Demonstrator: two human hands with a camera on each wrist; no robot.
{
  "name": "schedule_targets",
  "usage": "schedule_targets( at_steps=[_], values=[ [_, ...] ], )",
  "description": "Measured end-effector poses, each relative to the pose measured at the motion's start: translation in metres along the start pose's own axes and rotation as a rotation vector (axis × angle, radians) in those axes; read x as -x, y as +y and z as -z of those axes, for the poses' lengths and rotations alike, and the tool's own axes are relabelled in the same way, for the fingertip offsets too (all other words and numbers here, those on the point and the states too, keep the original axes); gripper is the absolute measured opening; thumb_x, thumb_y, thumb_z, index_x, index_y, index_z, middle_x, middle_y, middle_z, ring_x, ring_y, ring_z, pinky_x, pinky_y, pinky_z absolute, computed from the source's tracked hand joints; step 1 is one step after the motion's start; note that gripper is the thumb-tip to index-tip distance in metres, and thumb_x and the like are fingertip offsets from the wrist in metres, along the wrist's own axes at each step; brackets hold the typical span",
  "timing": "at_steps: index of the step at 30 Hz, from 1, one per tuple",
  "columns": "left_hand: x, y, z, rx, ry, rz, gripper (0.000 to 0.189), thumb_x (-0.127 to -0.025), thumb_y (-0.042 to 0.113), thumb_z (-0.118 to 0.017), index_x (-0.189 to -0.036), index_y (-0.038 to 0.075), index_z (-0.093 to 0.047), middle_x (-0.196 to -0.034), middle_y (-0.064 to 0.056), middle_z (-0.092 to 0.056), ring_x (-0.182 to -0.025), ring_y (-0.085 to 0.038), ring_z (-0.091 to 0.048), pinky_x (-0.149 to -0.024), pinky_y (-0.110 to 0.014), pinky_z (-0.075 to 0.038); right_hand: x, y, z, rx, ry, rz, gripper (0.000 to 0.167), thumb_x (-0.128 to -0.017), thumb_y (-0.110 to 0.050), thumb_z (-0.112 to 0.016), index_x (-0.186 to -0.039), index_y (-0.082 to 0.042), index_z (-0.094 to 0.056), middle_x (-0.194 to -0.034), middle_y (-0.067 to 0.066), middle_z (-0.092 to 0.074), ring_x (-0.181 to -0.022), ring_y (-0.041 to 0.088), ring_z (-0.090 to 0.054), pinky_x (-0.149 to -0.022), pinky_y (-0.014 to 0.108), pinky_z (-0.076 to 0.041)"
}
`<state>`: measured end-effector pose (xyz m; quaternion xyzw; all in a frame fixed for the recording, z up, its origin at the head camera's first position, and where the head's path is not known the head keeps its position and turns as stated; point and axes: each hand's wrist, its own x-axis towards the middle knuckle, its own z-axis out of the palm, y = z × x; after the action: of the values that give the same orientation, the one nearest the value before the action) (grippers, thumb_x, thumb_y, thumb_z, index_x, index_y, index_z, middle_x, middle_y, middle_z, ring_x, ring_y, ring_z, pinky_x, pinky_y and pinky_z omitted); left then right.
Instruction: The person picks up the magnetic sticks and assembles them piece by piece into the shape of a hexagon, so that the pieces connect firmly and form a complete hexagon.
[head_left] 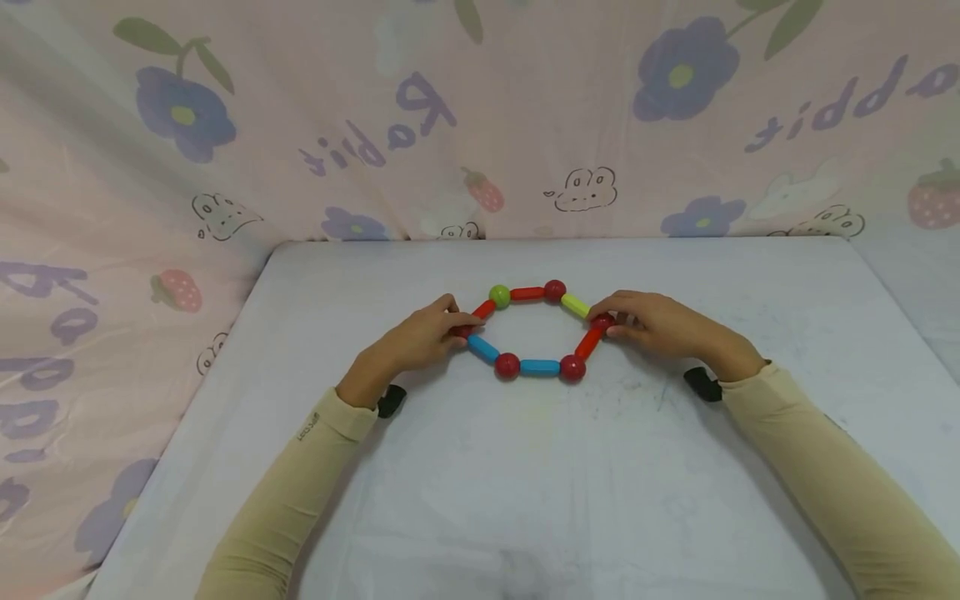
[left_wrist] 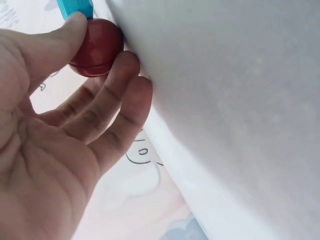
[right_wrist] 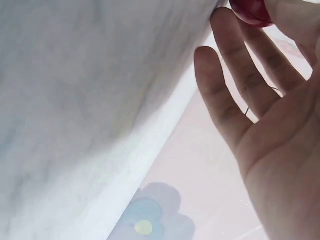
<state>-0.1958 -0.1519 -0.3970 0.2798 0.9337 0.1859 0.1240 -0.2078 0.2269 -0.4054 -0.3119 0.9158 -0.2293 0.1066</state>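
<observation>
A six-sided ring of coloured rods and balls lies on the white table, joined end to end. My left hand (head_left: 429, 335) pinches the dark red ball (left_wrist: 102, 47) at the ring's left corner between thumb and fingers, right beside a blue rod (left_wrist: 76, 7). At the opposite corner, my right hand (head_left: 660, 321) grips another dark red ball (right_wrist: 251, 11), mostly cut off in the right wrist view. A green ball (head_left: 499, 296) and a red ball (head_left: 555, 290) form the far side, with a red rod (head_left: 527, 294) between them. Two red balls joined by a blue rod (head_left: 540, 367) make the near side.
The white-covered table (head_left: 480, 483) extends around the ring. Behind it and at the left hangs a pink curtain (head_left: 510, 108) printed with flowers, strawberries and rabbits. Small black wrist devices (head_left: 702, 384) show beneath both sleeves.
</observation>
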Motion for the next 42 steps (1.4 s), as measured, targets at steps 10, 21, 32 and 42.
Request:
schedule_targets(
  at_steps=[10,21,32,42],
  values=[
    [-0.009,-0.007,0.002,-0.013,0.019,-0.026,0.030,-0.099,0.015,-0.061,-0.128,0.018,-0.069,-0.116,-0.008,-0.051,-0.097,-0.021,-0.056,-0.087,-0.032,-0.052,-0.005,0.003,0.003,0.007,-0.003,-0.063,0.035,-0.095,-0.015,-0.067,-0.130,-0.022,-0.063,-0.119,0.003,-0.065,-0.104,0.023,-0.057,-0.093,0.046,-0.051],
    [-0.023,-0.013,0.003,0.007,0.042,-0.009,0.029,-0.099,0.016,-0.061,-0.127,0.018,-0.068,-0.116,-0.008,-0.051,-0.101,-0.023,-0.055,-0.091,-0.035,-0.052,-0.011,0.005,0.006,0.043,0.035,-0.102,0.036,-0.093,-0.017,-0.069,-0.129,-0.022,-0.064,-0.113,0.001,-0.066,-0.097,0.021,-0.058,-0.085,0.042,-0.051],
    [-0.038,-0.016,0.009,-0.022,0.076,0.006,0.028,-0.098,0.015,-0.062,-0.126,0.015,-0.067,-0.116,-0.010,-0.055,-0.104,-0.025,-0.057,-0.095,-0.038,-0.052,-0.024,0.011,0.009,0.044,0.035,-0.106,0.036,-0.096,-0.018,-0.067,-0.132,-0.020,-0.062,-0.117,0.006,-0.065,-0.100,0.026,-0.058,-0.087,0.045,-0.051],
    [-0.045,-0.019,0.010,-0.057,0.073,0.021,0.031,-0.100,0.018,-0.059,-0.131,0.016,-0.063,-0.120,-0.010,-0.054,-0.105,-0.025,-0.058,-0.097,-0.039,-0.052,-0.029,0.015,0.013,0.053,0.048,-0.123,0.036,-0.096,-0.018,-0.066,-0.132,-0.020,-0.062,-0.115,0.006,-0.064,-0.100,0.026,-0.056,-0.088,0.046,-0.050]
  ],
)
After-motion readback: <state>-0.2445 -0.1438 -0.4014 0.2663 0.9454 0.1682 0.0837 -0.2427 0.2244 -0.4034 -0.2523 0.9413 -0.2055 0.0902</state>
